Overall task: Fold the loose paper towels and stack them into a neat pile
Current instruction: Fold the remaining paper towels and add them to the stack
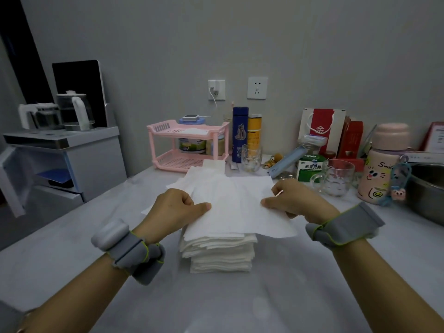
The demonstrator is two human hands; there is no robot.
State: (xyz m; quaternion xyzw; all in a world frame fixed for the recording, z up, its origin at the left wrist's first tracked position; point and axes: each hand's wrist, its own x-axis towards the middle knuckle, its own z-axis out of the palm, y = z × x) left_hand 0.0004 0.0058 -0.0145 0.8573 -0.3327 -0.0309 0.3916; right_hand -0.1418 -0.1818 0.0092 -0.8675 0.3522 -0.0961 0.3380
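Note:
A white paper towel (pixel 236 207) is held spread out just above a pile of folded towels (pixel 219 253) in the middle of the table. My left hand (pixel 175 210) pinches the towel's left edge between thumb and fingers. My right hand (pixel 292 199) pinches its right edge the same way. Behind the held sheet lie loose, unfolded towels (pixel 197 179), partly hidden by it. A small folded towel (pixel 215 165) sits farther back near the pink rack.
A pink two-tier rack (pixel 189 143) stands at the back. Glass mugs (pixel 332 176), bottles, a green box (pixel 310 168) and a pink flask (pixel 382 162) crowd the back right. A metal bowl (pixel 427 188) sits at the right edge. A kettle stand (pixel 62 140) is on the left.

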